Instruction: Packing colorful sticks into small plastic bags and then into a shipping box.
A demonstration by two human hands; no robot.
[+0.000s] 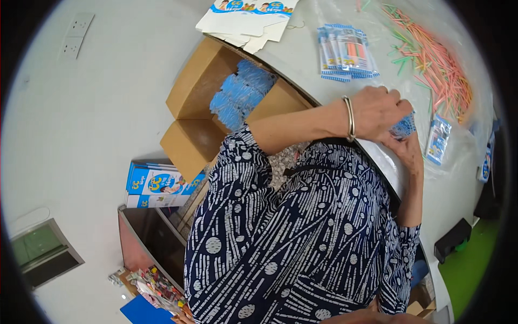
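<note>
Between two and three o'clock, my left hand (376,110) and right hand (408,153) grasp a blue-patterned packet (403,128) with bent fingers. Probably I am opening or closing it; the next move calls, I think, for steady pinching, with coloured sticks (447,81) loose at two o'clock.

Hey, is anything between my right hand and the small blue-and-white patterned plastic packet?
Nothing visible: your right hand is on the lower part of the small blue-and-white patterned plastic packet. Your left hand is at its upper side.
</note>
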